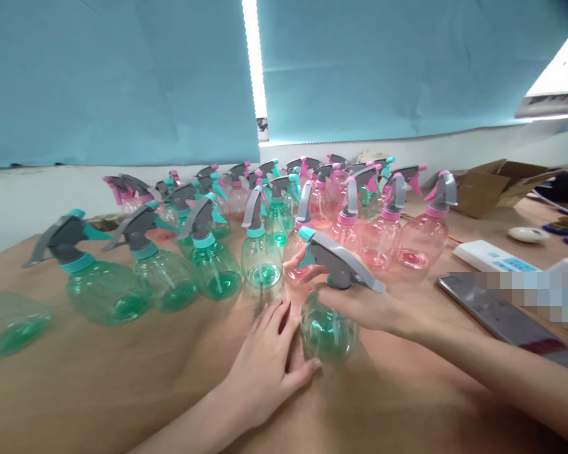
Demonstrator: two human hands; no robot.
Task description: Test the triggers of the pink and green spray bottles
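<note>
My right hand (355, 302) is closed around the neck of a green see-through spray bottle (329, 331), which has a grey trigger head and a teal nozzle. That bottle is upright at the front middle of the table. Flat on the wood lies my left hand (269, 356), fingers stretched out, with its thumb close to the bottle's base. Just beyond stands another green spray bottle (262, 261) with a teal collar. A pink spray bottle (299, 243) is partly hidden behind my right hand's fingers.
Rows of green and pink spray bottles (215, 268) fill the back of the wooden table (170, 378). At the right are a phone (492, 315), a white power strip (495, 257), a white computer mouse (527, 235) and an opened cardboard box (485, 189). A green bottle (14, 321) sits at the left edge.
</note>
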